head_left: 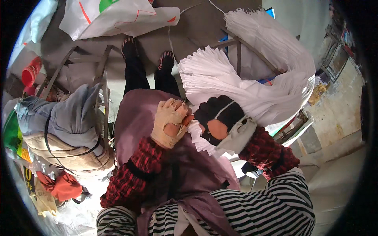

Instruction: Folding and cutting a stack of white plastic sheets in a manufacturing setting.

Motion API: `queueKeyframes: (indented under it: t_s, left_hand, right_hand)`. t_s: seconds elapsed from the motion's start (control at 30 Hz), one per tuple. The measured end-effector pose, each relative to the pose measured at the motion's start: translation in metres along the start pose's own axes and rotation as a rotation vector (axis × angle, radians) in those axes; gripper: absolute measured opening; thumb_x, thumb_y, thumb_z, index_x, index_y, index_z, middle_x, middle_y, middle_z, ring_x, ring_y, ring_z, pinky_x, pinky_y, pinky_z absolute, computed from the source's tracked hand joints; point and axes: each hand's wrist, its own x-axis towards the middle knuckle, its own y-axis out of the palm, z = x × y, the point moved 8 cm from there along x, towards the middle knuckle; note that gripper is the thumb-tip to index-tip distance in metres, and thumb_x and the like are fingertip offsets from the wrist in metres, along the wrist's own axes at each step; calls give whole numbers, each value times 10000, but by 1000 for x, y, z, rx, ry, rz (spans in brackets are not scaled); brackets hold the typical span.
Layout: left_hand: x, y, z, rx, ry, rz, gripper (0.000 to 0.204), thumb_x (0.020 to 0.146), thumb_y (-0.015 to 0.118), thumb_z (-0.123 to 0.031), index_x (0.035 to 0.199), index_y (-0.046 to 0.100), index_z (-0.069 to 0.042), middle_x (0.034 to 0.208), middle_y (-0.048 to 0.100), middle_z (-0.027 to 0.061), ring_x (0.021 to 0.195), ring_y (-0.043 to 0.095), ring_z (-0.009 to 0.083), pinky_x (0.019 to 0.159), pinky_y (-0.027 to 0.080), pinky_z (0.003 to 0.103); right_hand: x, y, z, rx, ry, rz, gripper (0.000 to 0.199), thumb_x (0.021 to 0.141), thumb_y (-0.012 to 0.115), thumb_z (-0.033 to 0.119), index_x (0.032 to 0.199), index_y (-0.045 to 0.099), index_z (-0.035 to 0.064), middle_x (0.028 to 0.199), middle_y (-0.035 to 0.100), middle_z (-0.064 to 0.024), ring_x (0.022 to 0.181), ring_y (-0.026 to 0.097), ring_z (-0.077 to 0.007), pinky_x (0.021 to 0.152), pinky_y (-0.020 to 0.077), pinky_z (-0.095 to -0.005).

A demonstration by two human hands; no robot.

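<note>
My left hand (170, 122), in a beige fingerless-looking glove, is closed above my lap. Its orange-red thumb area meets the edge of a small bunch of white zigzag-edged sheets (202, 141). What lies inside its curled fingers is hidden. Close beside it, my right hand (221, 119), in a black glove with a pale cuff, is bent over those sheets and grips them. A large, curved stack of thin white sheets (252, 94) with jagged edges fans out just beyond my right hand. A purple apron (136, 114) covers my lap beneath both hands.
A metal frame (239, 59) holds the stack at the right. To the left stands a seat with a tied grey-and-beige cushion bundle (67, 149). A red cup (29, 74), a red cloth bag (67, 187) and a white printed sheet (122, 19) lie around me.
</note>
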Motion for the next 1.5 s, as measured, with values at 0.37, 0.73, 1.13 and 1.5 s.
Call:
queueKeyframes:
  t_s: [0.37,0.73,1.13,1.5]
  left_hand:
    - [30,4,21,190,-67,-78,316,754,776,-250,1011,634,-132,1024,606,90,1016,552,323,857,412,443]
    - [9,11,26,-94,-114,174,222,772,746,-230,940,627,-146,936,601,73,937,575,317,825,413,432]
    - [28,11,28,197,-11,17,296,746,749,-281,984,627,-153,995,615,62,1004,553,289,851,390,421]
    - [19,9,-6,246,-74,169,187,710,726,-183,888,689,-141,915,674,89,943,625,326,796,494,446]
  right_hand:
    - [-5,-15,9,-141,-177,-370,300,779,680,281,990,706,70,1162,630,-169,1102,581,-375,959,431,-533]
    - [-15,-10,2,-128,-129,-580,294,816,663,293,1011,715,80,1162,634,-166,1116,582,-370,980,421,-537]
    - [-6,-25,4,-108,-122,-494,309,781,658,281,1014,706,85,1230,619,-198,1144,582,-374,990,435,-518]
    - [-14,8,-25,-81,31,-421,327,804,631,301,1045,702,92,1284,606,-191,1188,569,-366,1010,431,-506]
